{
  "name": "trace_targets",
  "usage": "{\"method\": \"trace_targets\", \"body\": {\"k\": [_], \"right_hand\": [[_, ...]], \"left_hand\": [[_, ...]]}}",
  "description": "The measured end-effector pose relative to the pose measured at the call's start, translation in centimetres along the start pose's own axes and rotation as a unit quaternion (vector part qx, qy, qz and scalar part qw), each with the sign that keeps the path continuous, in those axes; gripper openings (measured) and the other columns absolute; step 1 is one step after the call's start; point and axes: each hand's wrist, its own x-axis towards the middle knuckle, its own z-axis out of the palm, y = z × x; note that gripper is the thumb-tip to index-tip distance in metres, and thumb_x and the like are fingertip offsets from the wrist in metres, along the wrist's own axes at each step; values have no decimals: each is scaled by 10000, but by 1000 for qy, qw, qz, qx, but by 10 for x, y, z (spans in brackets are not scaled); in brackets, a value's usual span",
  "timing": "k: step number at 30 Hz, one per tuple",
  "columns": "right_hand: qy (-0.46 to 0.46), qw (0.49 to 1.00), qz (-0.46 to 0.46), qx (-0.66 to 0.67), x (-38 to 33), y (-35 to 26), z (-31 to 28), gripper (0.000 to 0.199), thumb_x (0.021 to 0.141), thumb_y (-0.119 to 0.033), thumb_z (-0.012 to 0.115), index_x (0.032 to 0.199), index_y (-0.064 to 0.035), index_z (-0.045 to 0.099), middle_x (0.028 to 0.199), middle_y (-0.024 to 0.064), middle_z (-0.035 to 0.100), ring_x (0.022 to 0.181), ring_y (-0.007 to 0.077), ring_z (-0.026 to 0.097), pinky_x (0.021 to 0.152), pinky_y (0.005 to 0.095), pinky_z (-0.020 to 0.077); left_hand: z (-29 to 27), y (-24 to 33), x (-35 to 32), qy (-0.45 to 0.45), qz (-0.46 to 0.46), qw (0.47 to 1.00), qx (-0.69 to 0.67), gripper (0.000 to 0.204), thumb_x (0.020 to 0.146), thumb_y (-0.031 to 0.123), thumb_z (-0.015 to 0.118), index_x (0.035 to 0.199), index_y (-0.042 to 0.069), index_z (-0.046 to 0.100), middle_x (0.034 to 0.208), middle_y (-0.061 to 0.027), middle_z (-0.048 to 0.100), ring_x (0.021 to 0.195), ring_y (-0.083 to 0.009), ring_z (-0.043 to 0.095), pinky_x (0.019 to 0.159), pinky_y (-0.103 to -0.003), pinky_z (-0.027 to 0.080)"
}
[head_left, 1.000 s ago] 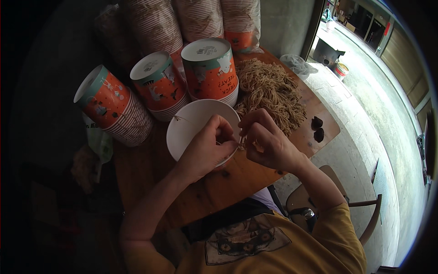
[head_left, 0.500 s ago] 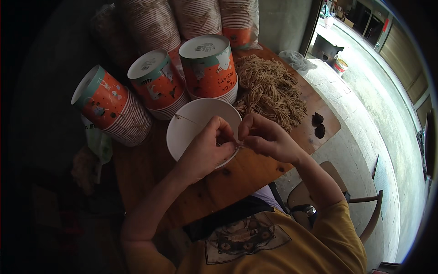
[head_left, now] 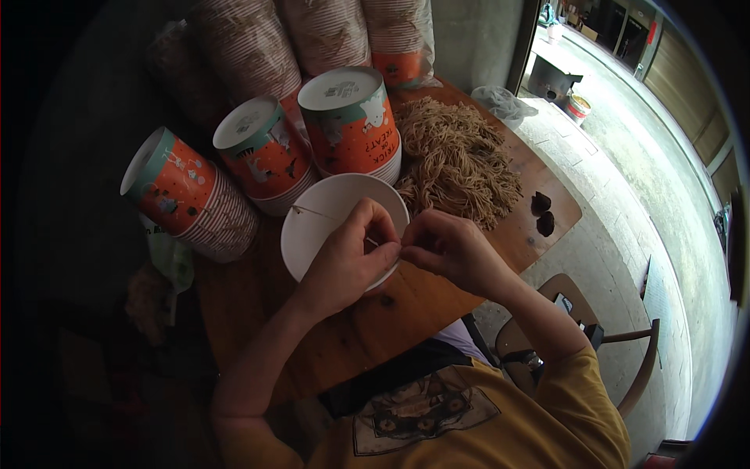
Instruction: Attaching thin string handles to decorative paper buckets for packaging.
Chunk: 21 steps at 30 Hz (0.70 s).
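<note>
A white-lined paper bucket (head_left: 306, 241) stands on the wooden table in front of me, its mouth facing up. A thin tan cord (head_left: 316, 213) passes through its left wall and runs across the opening to my hands. My left hand (head_left: 351, 250) reaches over the bucket, fingers pinched on the cord. At the bucket's right rim my right hand (head_left: 453, 248) is pinched too, its fingertips touching those of the left. What lies between the right fingertips is mostly hidden; the cord's end seems to be there. A heap of tan cords (head_left: 461, 160) lies just beyond my right hand.
Stacks of upside-down orange buckets (head_left: 344, 117) stand behind the bucket, with bagged stacks (head_left: 328, 35) at the back. Two small dark pieces (head_left: 542, 215) and a clear plastic bag (head_left: 504, 105) lie on the table (head_left: 551, 187). A chair (head_left: 558, 309) stands at the right.
My right hand has shifted slightly left, bringing its fingertips against the left hand's. The whole view has tilted a little. Both hands stay pinched over the bucket.
</note>
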Motion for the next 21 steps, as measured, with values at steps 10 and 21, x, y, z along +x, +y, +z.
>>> {"method": "trace_targets", "body": {"k": [10, 21], "right_hand": [[-31, 983, 82, 158, -1, 18, 9, 120, 821, -75, 623, 887, -47, 526, 777, -28, 524, 721, 38, 483, 638, 211, 429], [-49, 977, 95, 183, -1, 15, 9, 115, 856, -80, 613, 899, -64, 508, 829, -51, 494, 754, 13, 450, 663, 185, 397]], "left_hand": [[-7, -1, 1, -68, 29, 997, -29, 123, 888, -12, 522, 993, 26, 470, 908, -34, 525, 813, -86, 567, 730, -249, 491], [-2, 12, -13, -28, 3, 993, 112, 136, 892, 19, 552, 1026, 1, 537, 998, -28, 493, 847, -102, 582, 804, -245, 488]]}}
